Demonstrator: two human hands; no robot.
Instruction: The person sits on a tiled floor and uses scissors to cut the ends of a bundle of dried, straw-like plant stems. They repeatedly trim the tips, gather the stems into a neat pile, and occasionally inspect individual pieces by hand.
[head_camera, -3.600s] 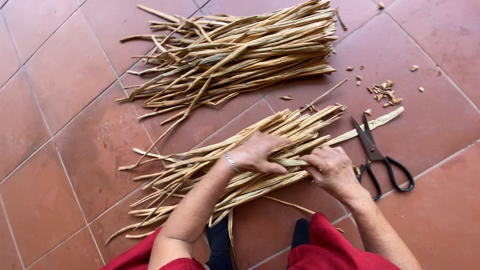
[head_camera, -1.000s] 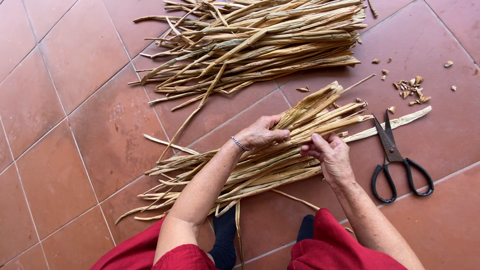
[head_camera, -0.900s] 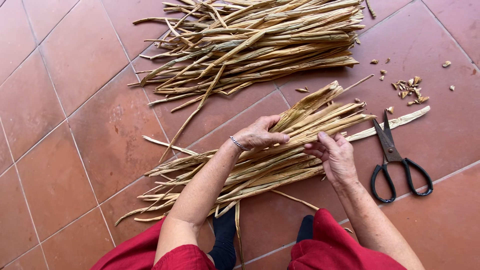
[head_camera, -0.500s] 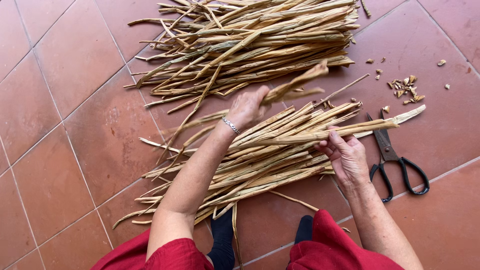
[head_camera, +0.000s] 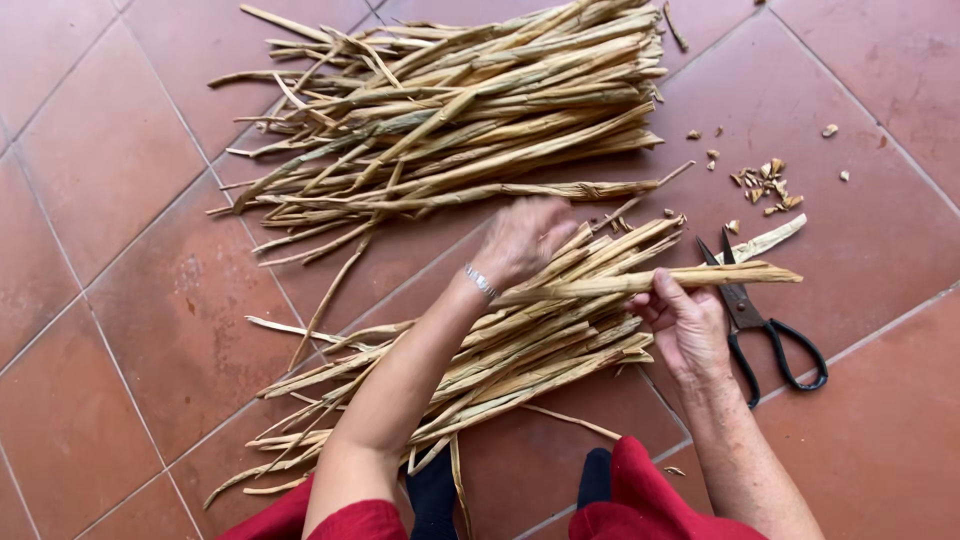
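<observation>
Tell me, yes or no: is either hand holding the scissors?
No. The scissors lie on the floor tiles beside the right hand, which grips a dried leaf strip.

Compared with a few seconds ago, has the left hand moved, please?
Yes. The left hand has left the near bundle, shifting toward the far pile.

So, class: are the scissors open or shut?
Shut: the scissors lie flat on the tiles, blades together, beside the right hand.
</observation>
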